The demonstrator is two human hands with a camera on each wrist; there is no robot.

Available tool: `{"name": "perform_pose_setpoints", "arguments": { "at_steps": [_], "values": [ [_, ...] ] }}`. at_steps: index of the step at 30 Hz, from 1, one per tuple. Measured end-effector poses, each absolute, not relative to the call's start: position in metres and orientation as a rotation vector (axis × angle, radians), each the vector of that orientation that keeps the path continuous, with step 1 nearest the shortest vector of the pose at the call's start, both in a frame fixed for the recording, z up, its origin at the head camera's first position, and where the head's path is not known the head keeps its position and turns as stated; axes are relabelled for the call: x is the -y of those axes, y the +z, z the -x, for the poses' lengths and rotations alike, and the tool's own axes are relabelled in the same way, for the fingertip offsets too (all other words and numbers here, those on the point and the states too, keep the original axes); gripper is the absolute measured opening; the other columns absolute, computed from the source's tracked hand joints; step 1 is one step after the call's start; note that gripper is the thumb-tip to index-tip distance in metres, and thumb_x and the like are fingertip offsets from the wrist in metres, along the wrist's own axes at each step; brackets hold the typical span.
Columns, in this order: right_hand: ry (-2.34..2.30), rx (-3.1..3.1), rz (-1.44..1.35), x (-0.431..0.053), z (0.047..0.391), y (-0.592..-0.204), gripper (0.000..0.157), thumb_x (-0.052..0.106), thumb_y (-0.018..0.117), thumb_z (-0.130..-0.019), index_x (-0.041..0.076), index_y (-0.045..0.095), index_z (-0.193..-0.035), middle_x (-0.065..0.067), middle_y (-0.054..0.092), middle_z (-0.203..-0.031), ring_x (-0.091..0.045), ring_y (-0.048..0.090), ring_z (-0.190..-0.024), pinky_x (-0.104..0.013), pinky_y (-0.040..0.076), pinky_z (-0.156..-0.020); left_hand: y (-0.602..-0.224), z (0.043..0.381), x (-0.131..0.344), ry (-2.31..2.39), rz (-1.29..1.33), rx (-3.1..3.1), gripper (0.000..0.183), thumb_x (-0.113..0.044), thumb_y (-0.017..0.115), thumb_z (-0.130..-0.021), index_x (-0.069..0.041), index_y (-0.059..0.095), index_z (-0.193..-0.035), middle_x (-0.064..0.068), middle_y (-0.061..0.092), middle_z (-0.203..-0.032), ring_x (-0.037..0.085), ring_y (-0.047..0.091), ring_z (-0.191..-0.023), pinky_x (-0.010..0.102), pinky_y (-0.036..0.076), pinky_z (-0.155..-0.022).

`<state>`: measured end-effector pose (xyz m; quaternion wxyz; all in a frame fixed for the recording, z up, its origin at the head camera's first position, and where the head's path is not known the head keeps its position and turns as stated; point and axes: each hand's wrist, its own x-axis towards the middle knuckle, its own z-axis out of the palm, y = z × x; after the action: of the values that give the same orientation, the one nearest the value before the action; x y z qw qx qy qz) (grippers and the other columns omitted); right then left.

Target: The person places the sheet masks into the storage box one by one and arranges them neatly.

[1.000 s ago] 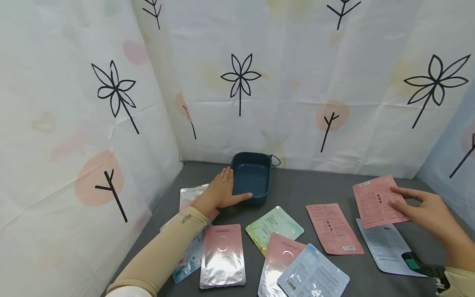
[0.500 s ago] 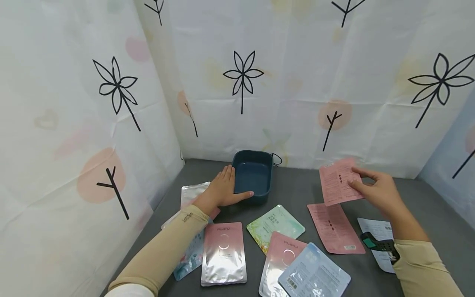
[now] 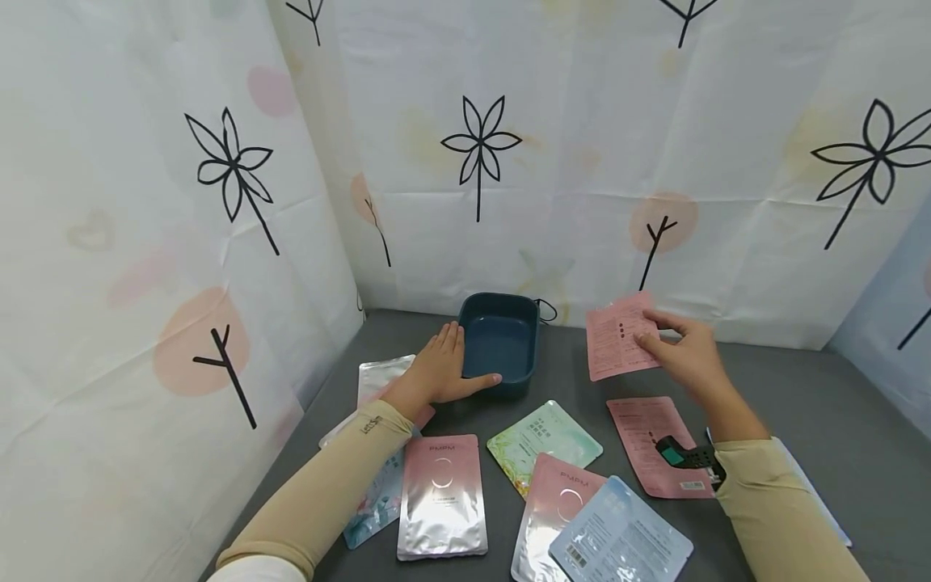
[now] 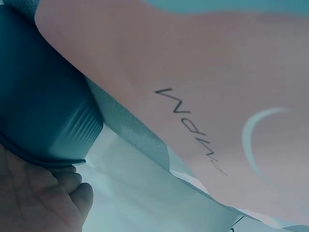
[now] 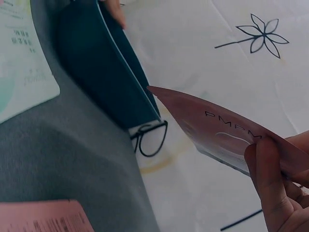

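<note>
My left hand lies with straight fingers along the left side of a dark blue bin, thumb stretched across its near side. In the left wrist view its fingers touch the bin's rim. My right hand pinches a pink face mask packet by its right edge, thumb on the near face. The packet is held up in the air, right of the bin and apart from it. The right wrist view shows the packet tilted, its lettered side towards the camera. Nothing is visible inside the bin.
On the grey table lie a green packet, pink packets, a light blue packet and another pink one. A silver packet is partly under my left arm. My right sleeve covers a pale packet. A patterned cloth hangs behind.
My right hand has carried the pink packet leftwards and farther back, towards the bin, from above the pale packet at the right. The left hand has stayed on the bin.
</note>
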<state>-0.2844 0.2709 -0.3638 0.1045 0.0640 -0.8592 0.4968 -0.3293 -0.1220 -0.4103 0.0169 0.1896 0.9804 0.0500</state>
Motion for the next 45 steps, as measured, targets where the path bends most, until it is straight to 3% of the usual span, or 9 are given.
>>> {"name": "perform_pose_setpoints", "arguments": {
  "at_steps": [5, 7, 12, 15, 30, 39, 45],
  "values": [
    [1.504, 2.533, -0.194, -0.252, 0.292, -0.364, 0.059, 0.023, 0.065, -0.107, 0.004, 0.047, -0.160, -0.028, 0.046, -0.155, -0.032, 0.063, -0.133, -0.011, 0.055, -0.076, -0.411, 0.331, 0.122, 0.134, -0.592, -3.045, 0.124, -0.091, 0.037, -0.092, 0.003, 0.011, -0.168, 0.024, 0.011, -0.178, 0.036, 0.011, -0.167, 0.051, 0.018, -0.134],
    [1.534, 2.527, -0.202, -0.245, 0.294, -0.365, 0.060, 0.023, 0.065, -0.107, 0.005, 0.046, -0.161, -0.027, 0.046, -0.155, -0.027, 0.067, -0.129, -0.012, 0.056, -0.076, -0.412, 0.331, 0.122, 0.129, -0.593, -3.042, 0.124, -0.091, 0.036, -0.092, 0.004, 0.012, -0.168, 0.024, 0.010, -0.178, 0.036, 0.011, -0.167, 0.051, 0.018, -0.134],
    [1.594, 2.506, -0.218, -0.230, 0.298, -0.364, 0.060, 0.023, 0.066, -0.106, 0.006, 0.047, -0.160, -0.026, 0.047, -0.152, 0.003, 0.067, -0.107, -0.014, 0.057, -0.077, -0.413, 0.332, 0.123, 0.126, -0.596, -3.046, 0.125, -0.092, 0.036, -0.092, 0.004, 0.013, -0.168, 0.023, 0.010, -0.178, 0.036, 0.011, -0.167, 0.051, 0.018, -0.134],
    [1.608, 2.492, -0.227, -0.221, 0.302, -0.364, 0.059, 0.022, 0.067, -0.106, 0.005, 0.048, -0.159, -0.026, 0.048, -0.149, 0.007, 0.067, -0.101, -0.014, 0.057, -0.076, -0.413, 0.332, 0.123, 0.134, -0.592, -3.048, 0.125, -0.092, 0.036, -0.092, 0.004, 0.013, -0.168, 0.023, 0.010, -0.178, 0.036, 0.010, -0.167, 0.051, 0.018, -0.134],
    [1.667, 2.482, -0.284, -0.188, 0.319, -0.380, 0.058, 0.013, 0.066, -0.104, -0.002, 0.048, -0.157, -0.027, 0.054, -0.142, -0.004, 0.071, -0.092, -0.015, 0.057, -0.073, -0.412, 0.331, 0.121, 0.147, -0.563, -3.040, 0.125, -0.092, 0.038, -0.092, 0.003, 0.010, -0.169, 0.023, 0.008, -0.178, 0.036, 0.010, -0.167, 0.051, 0.018, -0.134],
    [1.576, 2.510, -0.294, -0.170, 0.324, -0.384, 0.054, 0.013, 0.066, -0.104, -0.004, 0.053, -0.153, -0.028, 0.058, -0.136, -0.025, 0.069, -0.092, -0.013, 0.056, -0.072, -0.415, 0.331, 0.122, 0.145, -0.566, -3.050, 0.125, -0.091, 0.038, -0.092, 0.002, 0.008, -0.169, 0.023, 0.008, -0.178, 0.036, 0.010, -0.167, 0.050, 0.018, -0.134],
    [1.443, 2.549, -0.296, -0.159, 0.331, -0.390, 0.052, 0.015, 0.069, -0.102, -0.005, 0.058, -0.148, -0.028, 0.065, -0.131, -0.036, 0.066, -0.106, -0.015, 0.052, -0.070, -0.412, 0.330, 0.122, 0.150, -0.573, -3.045, 0.125, -0.092, 0.037, -0.092, 0.002, 0.007, -0.169, 0.023, 0.008, -0.178, 0.036, 0.010, -0.167, 0.051, 0.018, -0.134]
  ]
}}
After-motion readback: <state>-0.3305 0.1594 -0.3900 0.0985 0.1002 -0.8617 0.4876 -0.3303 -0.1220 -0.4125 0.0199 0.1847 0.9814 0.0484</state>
